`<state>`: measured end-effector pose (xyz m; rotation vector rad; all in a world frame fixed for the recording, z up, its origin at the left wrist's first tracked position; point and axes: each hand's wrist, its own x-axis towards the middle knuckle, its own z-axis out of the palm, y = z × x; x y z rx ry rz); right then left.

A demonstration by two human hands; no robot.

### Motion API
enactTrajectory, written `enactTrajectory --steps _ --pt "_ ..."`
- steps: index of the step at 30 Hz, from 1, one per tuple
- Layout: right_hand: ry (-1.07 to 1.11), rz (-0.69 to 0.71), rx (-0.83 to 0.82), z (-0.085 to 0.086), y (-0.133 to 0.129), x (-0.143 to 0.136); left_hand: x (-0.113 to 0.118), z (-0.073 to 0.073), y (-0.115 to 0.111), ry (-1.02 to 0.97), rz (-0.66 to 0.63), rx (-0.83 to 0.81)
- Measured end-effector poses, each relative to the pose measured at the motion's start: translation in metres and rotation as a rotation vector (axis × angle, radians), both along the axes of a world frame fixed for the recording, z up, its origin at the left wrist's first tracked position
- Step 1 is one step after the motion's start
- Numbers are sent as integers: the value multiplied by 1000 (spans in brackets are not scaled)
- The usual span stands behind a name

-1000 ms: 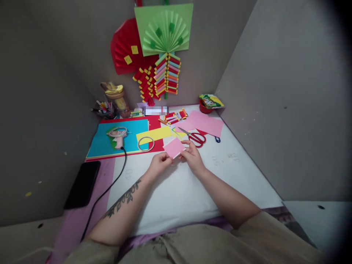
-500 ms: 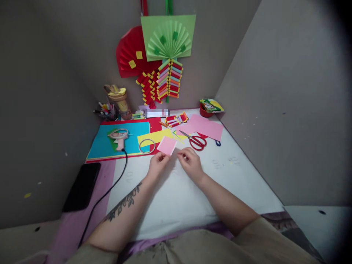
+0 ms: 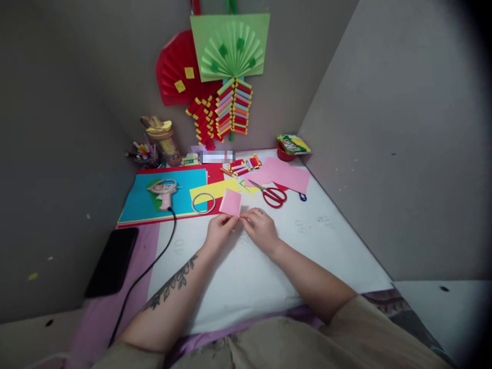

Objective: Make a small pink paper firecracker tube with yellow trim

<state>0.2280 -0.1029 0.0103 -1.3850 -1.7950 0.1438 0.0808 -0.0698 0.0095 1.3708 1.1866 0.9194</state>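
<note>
A small pink piece of paper with pale edges is held up over the white tabletop. My left hand pinches its lower edge between thumb and fingers. The fingers of my right hand are closed in a pinch at the paper's lower right corner, close to the left fingertips. Exactly what lies between the right fingertips is too small to see clearly. Just beyond the hands are a roll of tape, a yellow paper strip and red-handled scissors.
A pink glue gun rests on blue paper, its black cord trailing toward me. A black tablet-like object lies at left. Larger pink paper, small paper rolls and a red bowl are at the back. Paper fans hang above.
My right hand has moved left, from apart to the paper's lower right corner. The pink paper has turned slightly in my left hand. The view has shifted a little.
</note>
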Motion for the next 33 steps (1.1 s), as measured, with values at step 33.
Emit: enactTrajectory --steps 33 --pt "151 76 -135 -3 1 6 -2 -1 -6 272 -51 352"
